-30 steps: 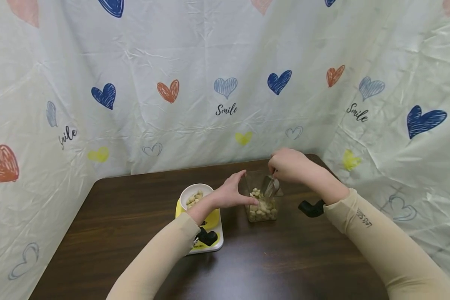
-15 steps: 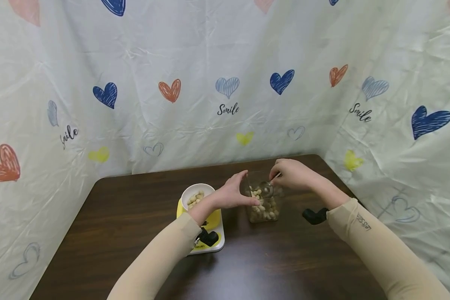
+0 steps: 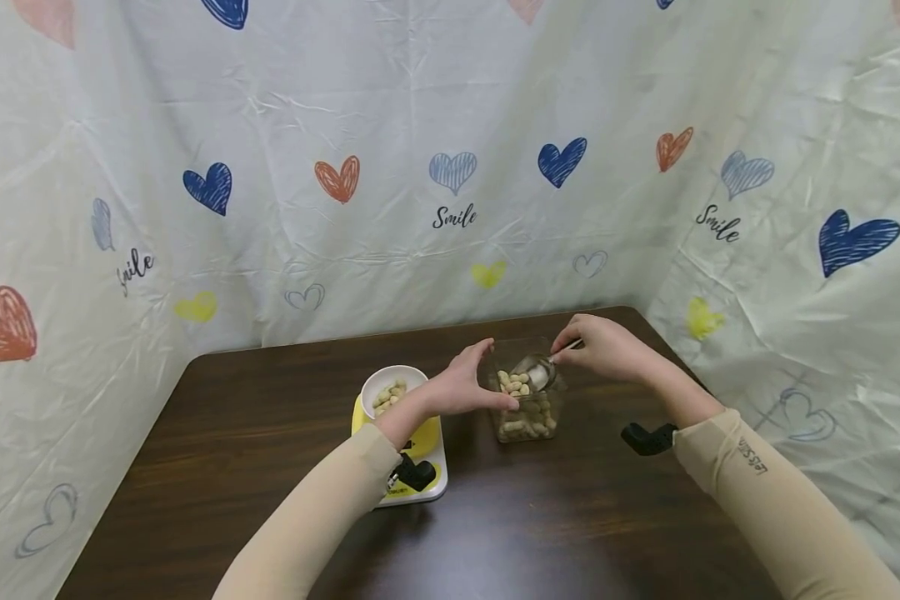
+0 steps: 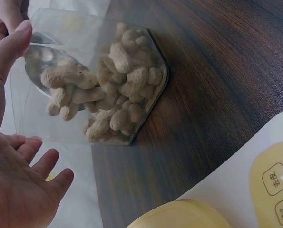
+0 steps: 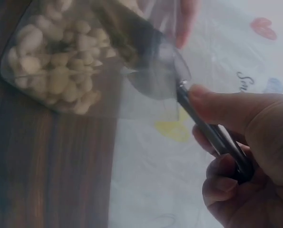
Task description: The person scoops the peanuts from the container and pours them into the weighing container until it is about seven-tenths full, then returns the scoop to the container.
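My left hand [image 3: 461,387] steadies a clear square plastic box [image 3: 521,347], its thumb and fingers spread around the upper sides. Unshelled peanuts [image 4: 122,80] fill the lower part of the box. The right hand [image 3: 603,346] holds a metal scoop [image 3: 540,373] by its handle, thumb and curled fingers around it in the right wrist view. The scoop's bowl is tilted down inside the box, and in the left wrist view several peanuts sit in it.
Left of the box stands a white and yellow kitchen scale [image 3: 437,454], partly hidden by the left forearm. On it is a white bowl [image 3: 370,385] with some peanuts. A curtain printed with hearts [image 3: 453,171] hangs behind the dark wooden table [image 3: 270,425].
The right hand has lowered and shifted right; the scoop has gone from nearly upright to a slant, with its handle pointing right. The left hand and box stay in place.
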